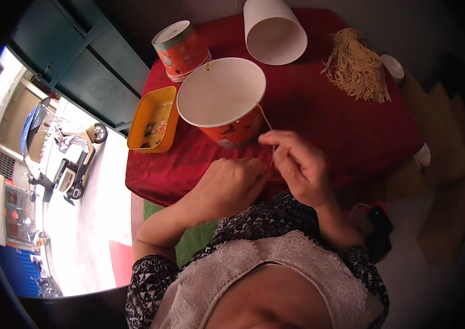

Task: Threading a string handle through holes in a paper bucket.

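A large orange-red patterned paper bucket (238,130) with a white inside stands on the red-covered table in front of me, its mouth tilted toward me. A thin pale cord (264,116) passes over its near right rim and runs down to my hands. My right hand (299,164) pinches this cord between bent fingers, just right of the bucket. Below and to the left, my left hand (231,183) is closed with its fingers curled round the cord's lower part. Their grip hides the cord's end. Another thin strand (214,78) lies against the bucket's inner far wall.
A yellow tray (171,123) with small bits in it sits left of the bucket. Upside-down stacked orange buckets (183,52) stand behind it. White buckets (254,24) lie at the back, and a bundle of pale cords (357,68) at the right of the red tablecloth (325,120).
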`<state>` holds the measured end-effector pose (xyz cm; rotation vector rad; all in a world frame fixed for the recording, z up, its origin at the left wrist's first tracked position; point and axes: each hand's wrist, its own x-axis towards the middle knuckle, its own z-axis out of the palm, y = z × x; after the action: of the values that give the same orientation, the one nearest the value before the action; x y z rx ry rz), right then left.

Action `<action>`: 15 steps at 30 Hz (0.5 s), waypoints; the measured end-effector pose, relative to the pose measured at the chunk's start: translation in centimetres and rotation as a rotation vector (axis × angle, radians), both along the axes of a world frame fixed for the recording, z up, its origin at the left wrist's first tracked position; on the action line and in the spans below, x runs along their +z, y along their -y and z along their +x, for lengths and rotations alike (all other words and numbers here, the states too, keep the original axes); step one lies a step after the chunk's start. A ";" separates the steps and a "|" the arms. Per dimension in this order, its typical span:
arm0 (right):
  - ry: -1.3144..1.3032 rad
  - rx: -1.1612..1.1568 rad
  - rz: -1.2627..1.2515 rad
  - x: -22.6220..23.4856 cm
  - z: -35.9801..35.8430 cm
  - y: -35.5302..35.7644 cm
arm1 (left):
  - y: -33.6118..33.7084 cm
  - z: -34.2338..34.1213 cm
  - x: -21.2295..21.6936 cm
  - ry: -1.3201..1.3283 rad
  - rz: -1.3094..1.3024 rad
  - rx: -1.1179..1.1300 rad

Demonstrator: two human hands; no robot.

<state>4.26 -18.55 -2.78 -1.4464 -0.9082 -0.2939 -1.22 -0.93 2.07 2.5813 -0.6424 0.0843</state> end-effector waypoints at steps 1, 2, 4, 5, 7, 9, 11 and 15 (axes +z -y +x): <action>-0.077 0.077 -0.041 0.4 -0.4 0.0 | -0.1 0.0 0.2 0.015 -0.011 -0.020; -0.153 0.152 -0.081 0.6 -0.7 0.0 | -0.3 0.0 0.5 0.030 -0.023 -0.040; -0.096 0.150 -0.128 0.4 -0.3 0.0 | -0.5 -0.2 1.5 0.023 -0.024 -0.036; -0.037 0.144 -0.177 0.3 -0.1 0.0 | -0.6 -0.1 1.8 0.017 -0.028 -0.035; -0.110 0.149 -0.192 0.8 -0.3 0.1 | -1.0 0.1 2.1 0.011 0.006 -0.020; -0.067 0.108 -0.214 0.9 -0.2 0.1 | -1.2 0.3 2.3 0.003 0.039 -0.005; -0.035 0.102 -0.192 0.9 0.2 -0.2 | -1.3 0.5 2.4 0.043 0.027 -0.002; 0.021 0.052 -0.151 0.9 0.6 -0.7 | -1.8 0.8 1.8 0.093 -0.102 0.029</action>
<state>4.82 -17.89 -1.86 -1.5576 -1.0006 -0.2054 -0.47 0.87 3.85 2.4998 -0.6180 0.2414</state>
